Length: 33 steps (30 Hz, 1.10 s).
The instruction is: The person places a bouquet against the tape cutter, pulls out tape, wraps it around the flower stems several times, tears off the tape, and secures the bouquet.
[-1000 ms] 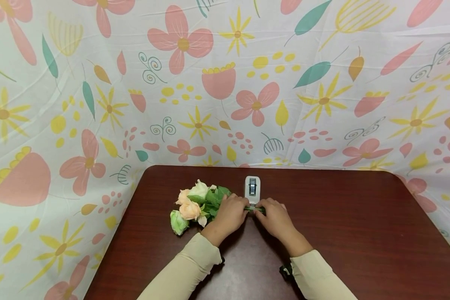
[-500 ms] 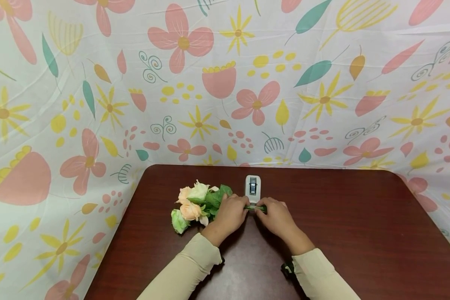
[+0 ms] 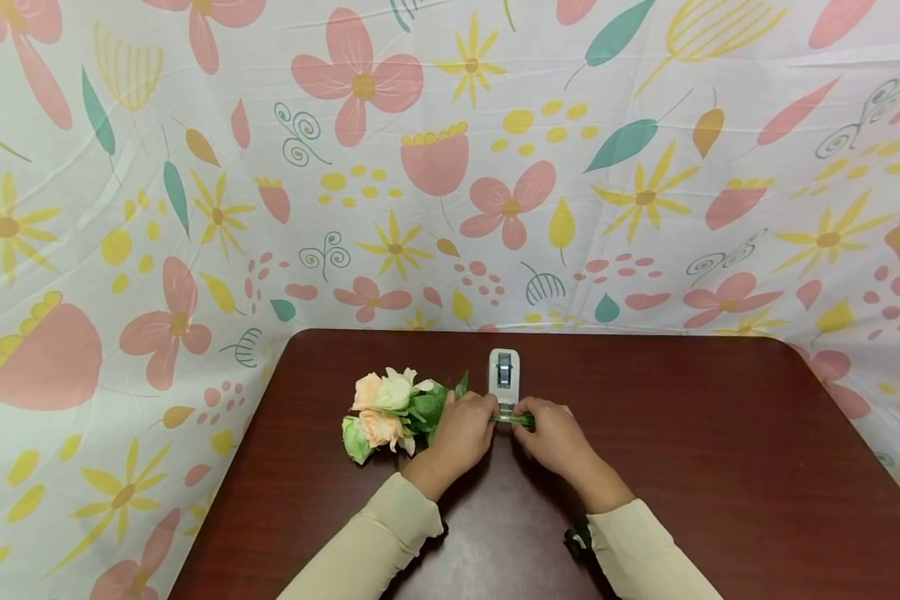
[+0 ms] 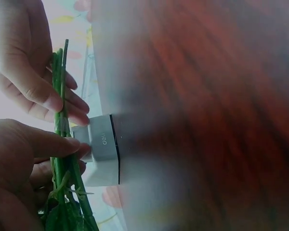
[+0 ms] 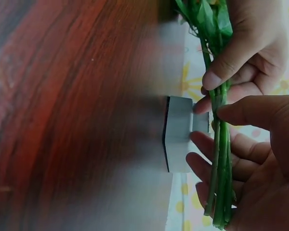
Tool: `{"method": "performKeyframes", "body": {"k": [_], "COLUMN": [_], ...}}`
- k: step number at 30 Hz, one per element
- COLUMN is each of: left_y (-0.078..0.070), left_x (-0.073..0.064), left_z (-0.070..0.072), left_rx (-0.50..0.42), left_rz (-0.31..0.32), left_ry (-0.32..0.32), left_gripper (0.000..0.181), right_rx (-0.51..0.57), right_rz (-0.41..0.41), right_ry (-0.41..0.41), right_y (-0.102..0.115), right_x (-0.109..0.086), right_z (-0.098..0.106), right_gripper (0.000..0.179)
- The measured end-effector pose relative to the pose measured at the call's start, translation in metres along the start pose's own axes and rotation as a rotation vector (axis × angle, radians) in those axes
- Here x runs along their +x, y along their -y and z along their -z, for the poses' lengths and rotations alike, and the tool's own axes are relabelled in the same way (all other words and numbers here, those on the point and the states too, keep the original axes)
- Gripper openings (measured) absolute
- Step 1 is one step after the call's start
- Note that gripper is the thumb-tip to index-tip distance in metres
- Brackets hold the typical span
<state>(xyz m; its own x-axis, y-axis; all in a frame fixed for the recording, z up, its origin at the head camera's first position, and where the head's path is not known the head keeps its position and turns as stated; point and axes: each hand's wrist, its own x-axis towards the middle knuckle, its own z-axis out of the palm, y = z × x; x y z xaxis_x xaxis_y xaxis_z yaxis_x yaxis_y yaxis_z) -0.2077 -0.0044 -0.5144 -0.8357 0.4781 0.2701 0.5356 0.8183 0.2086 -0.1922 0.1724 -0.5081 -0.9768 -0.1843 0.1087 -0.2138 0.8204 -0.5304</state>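
Note:
A bunch of flowers (image 3: 381,421), with peach, cream and pale green blooms that look like roses, lies to the left in the head view. My left hand (image 3: 461,429) grips its green stems just below the leaves, thumb pressed on them in the left wrist view. Closer to the cut ends, my right hand (image 3: 558,437) pinches the same stems (image 5: 221,163) between thumb and fingers. Clear tape (image 4: 61,124) shows on the stems between the two hands. Directly behind them stands a white tape dispenser (image 3: 503,377), its front close to the fingertips.
The dark red-brown wooden table (image 3: 682,433) has rounded back corners. A white cloth (image 3: 435,167) printed with flowers and leaves hangs behind it and along its left side.
The flower heads have turned slightly, and a leaf beside the left hand now stands up more. Both hands stay in nearly the same place on the stems. The dispenser keeps its place.

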Motion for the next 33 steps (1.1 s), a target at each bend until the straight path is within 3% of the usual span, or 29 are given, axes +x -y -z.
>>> {"method": "performKeyframes", "body": {"k": [9,21,29,33], "left_y": [-0.003,-0.008,-0.007,-0.008], "left_x": [-0.008,-0.016,-0.019,-0.019], "left_z": [0.003,0.003,0.003,0.003], "left_rx": [0.006,0.065,0.090,0.119], "left_rz": [-0.037,-0.067,-0.083,-0.083], "left_ry": [-0.015,0.015,-0.006,-0.019], "left_gripper": [0.015,0.013,0.013,0.009], "right_rx": [0.012,0.059,0.053,0.038], "right_rz": [0.016,0.058,0.021,0.042], "right_ry": [0.031,0.083,0.139,0.152], "right_y": [0.004,0.003,0.004,0.004], "right_x": [-0.008,-0.017,-0.016,-0.015], "right_z": [0.005,0.005,0.006,0.005], "right_gripper": [0.009,0.011,0.014,0.016]}}
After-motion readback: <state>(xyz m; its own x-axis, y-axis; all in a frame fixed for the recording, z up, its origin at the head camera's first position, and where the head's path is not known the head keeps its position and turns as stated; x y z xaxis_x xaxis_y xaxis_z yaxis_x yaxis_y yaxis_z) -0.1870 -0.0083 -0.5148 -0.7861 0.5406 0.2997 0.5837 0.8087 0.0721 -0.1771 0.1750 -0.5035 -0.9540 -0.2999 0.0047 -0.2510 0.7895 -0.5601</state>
